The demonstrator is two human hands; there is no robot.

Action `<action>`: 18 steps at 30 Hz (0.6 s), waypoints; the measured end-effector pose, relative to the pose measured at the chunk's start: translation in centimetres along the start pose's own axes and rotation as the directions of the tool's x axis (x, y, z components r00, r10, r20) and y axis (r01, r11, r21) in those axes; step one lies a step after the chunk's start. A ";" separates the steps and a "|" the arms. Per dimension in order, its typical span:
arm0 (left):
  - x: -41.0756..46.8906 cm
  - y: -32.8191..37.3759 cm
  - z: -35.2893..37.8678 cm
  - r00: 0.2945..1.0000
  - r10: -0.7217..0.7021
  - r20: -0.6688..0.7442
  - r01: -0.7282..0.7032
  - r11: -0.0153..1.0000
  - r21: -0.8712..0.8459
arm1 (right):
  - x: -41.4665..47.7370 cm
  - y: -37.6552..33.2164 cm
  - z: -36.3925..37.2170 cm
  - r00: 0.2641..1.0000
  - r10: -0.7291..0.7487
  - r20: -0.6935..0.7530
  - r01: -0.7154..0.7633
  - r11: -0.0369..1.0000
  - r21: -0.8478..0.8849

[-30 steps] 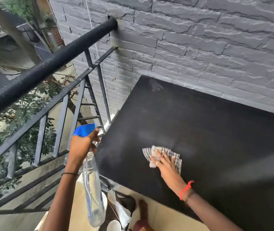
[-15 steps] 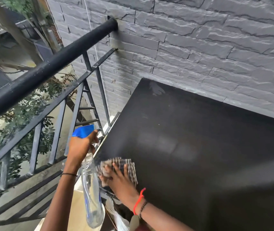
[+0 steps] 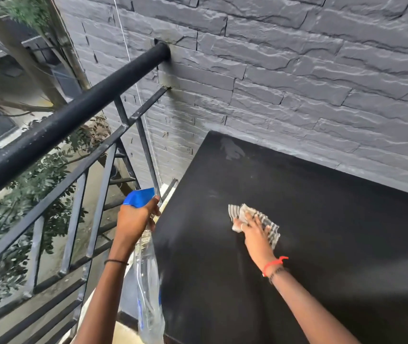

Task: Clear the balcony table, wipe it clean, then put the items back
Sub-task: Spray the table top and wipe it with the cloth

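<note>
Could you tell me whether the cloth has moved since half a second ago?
Yes. The cloth under the right hand slid right, from the table's left edge toward its middle.

The black table point(image 3: 322, 244) top lies bare except where the right hand point(image 3: 255, 232) presses a striped cloth point(image 3: 269, 225) flat near its middle. A stone wall point(image 3: 297, 83) closes the far edge. On the left edge, the left hand point(image 3: 136, 219) holds a spray bottle point(image 3: 148, 294) in the narrow gap before the railing point(image 3: 69, 120).
</note>
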State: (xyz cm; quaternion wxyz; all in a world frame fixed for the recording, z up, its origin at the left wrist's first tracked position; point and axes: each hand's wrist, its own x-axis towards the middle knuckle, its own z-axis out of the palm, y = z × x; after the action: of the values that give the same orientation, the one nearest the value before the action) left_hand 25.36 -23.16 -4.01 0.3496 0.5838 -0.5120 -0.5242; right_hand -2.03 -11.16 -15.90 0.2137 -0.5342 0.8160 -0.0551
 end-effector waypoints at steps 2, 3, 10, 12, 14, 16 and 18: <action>0.6 0.2 0.6 1.000 0.001 -0.006 -0.001 1.000 0.011 | 3.3 -2.2 -0.7 1.000 -0.015 0.001 0.015 1.000 -0.006; 1.0 0.3 0.8 1.000 0.001 -0.003 -0.001 1.000 0.014 | 4.5 -3.7 -0.8 0.999 -0.042 0.009 0.042 0.999 -0.005; 4.1 1.2 3.1 1.000 -0.001 0.006 0.001 1.000 -0.014 | 3.1 -8.6 1.5 0.929 -0.369 0.032 0.366 0.902 -0.230; 4.6 1.7 3.6 1.000 0.003 0.010 -0.002 1.000 -0.031 | 0.7 -7.4 1.7 0.893 -0.449 0.042 0.440 0.849 -0.293; 5.5 2.1 4.5 1.000 0.007 0.008 -0.007 0.999 -0.039 | -0.6 -4.6 2.0 0.879 -0.470 0.083 0.468 0.814 -0.344; 6.1 2.7 5.1 1.000 0.017 0.010 -0.017 0.999 -0.031 | -1.4 -1.6 1.6 0.890 -0.441 0.115 0.452 0.820 -0.351; 6.8 3.1 5.9 0.999 0.028 0.015 -0.028 0.999 -0.021 | -0.7 1.5 0.6 0.923 -0.377 0.075 0.383 0.878 -0.289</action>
State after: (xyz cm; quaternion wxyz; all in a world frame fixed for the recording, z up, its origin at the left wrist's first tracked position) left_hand 18.37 -29.72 -4.02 0.3587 0.5690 -0.5174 -0.5291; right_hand -2.86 -9.83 -16.70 0.1225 -0.7103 0.6924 0.0322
